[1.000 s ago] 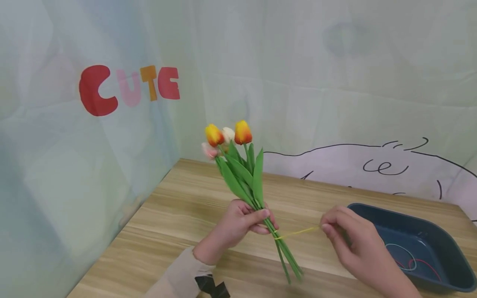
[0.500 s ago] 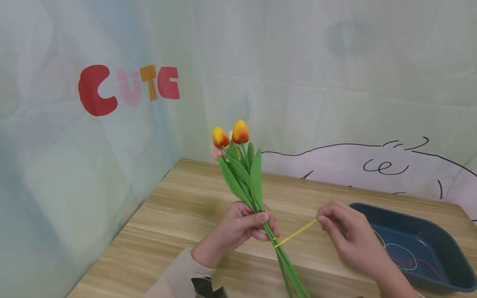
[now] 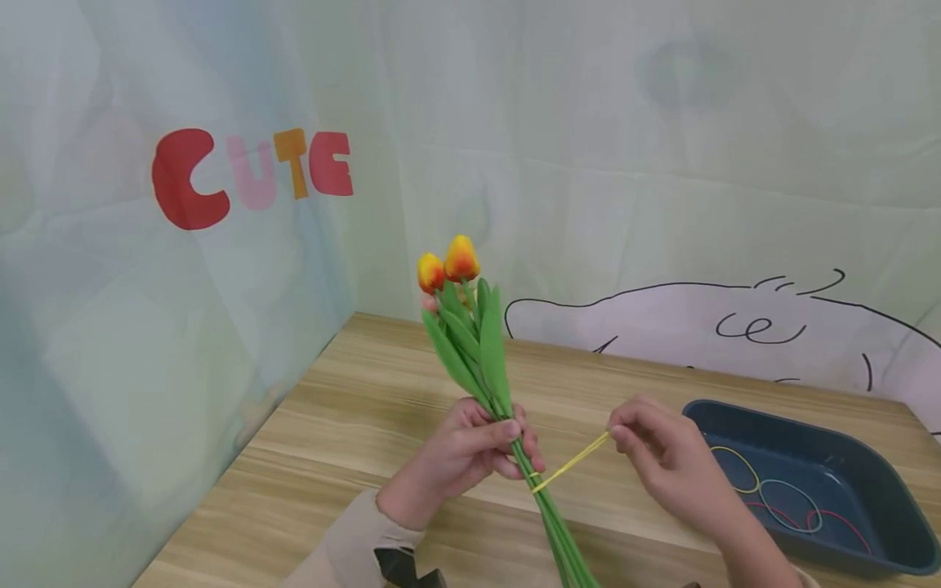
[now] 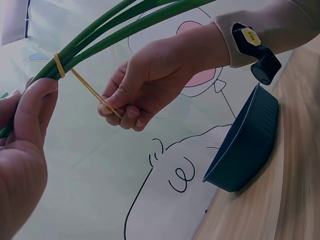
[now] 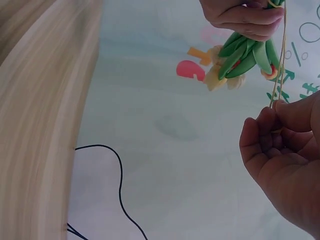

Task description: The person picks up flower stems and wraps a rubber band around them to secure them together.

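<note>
A bunch of artificial tulips [image 3: 470,343] leans up and left above the table, with two yellow-orange blooms in front and paler ones mostly hidden behind. My left hand [image 3: 466,445] grips the green stems below the leaves, thumb across the front. Around the stems, just below that hand, runs a yellow rubber band [image 3: 569,464]. To the right, my right hand [image 3: 665,461] pinches the far end of the band and stretches it away from the stems. The left wrist view shows the band looped round the stems [image 4: 80,50], its two strands taut toward the right fingertips.
A dark blue tray [image 3: 845,445] stands on the wooden table [image 3: 353,408] at the right, holding a yellow band [image 3: 738,469], a light blue band [image 3: 790,506] and red ones. Printed cloth walls [image 3: 625,163] rise behind and at the left.
The right hand has moved left and slightly up, still pinching the band, whose strands now slope more steeply. The tulips have turned more upright, and the yellow band in the tray has come into view.
</note>
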Demonstrator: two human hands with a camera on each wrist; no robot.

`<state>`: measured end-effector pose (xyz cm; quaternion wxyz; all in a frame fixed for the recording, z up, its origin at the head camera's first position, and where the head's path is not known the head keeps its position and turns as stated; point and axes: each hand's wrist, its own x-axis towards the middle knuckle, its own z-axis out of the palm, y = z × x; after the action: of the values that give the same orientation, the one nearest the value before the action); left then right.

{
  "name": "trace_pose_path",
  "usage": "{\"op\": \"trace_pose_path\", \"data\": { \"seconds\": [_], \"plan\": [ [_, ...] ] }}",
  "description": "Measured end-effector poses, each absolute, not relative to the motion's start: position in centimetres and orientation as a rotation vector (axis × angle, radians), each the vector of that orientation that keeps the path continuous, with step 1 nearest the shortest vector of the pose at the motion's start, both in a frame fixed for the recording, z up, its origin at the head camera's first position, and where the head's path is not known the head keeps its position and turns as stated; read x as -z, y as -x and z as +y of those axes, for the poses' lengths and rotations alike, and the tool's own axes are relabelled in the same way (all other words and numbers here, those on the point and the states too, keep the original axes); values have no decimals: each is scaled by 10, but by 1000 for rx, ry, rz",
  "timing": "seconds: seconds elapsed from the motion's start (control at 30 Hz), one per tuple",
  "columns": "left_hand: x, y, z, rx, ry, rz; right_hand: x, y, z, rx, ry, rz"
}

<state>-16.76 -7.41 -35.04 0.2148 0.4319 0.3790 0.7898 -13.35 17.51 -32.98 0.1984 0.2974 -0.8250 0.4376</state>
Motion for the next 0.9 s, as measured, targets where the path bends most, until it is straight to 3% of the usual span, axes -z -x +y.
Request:
{"op": "trace_pose_path", "data": {
  "seconds": [0.33,0.63,0.9],
  "plan": [
    [352,169,-76,-2236,-1178,954,346,144,171,-1433,-830,-2379],
    [350,168,-78,-2367,-1039,921,356,148,157,-1637,-678,-2580],
    [345,167,-80,-2514,-841,902,364,145,141,-1755,-710,-2577]
  ]
}}
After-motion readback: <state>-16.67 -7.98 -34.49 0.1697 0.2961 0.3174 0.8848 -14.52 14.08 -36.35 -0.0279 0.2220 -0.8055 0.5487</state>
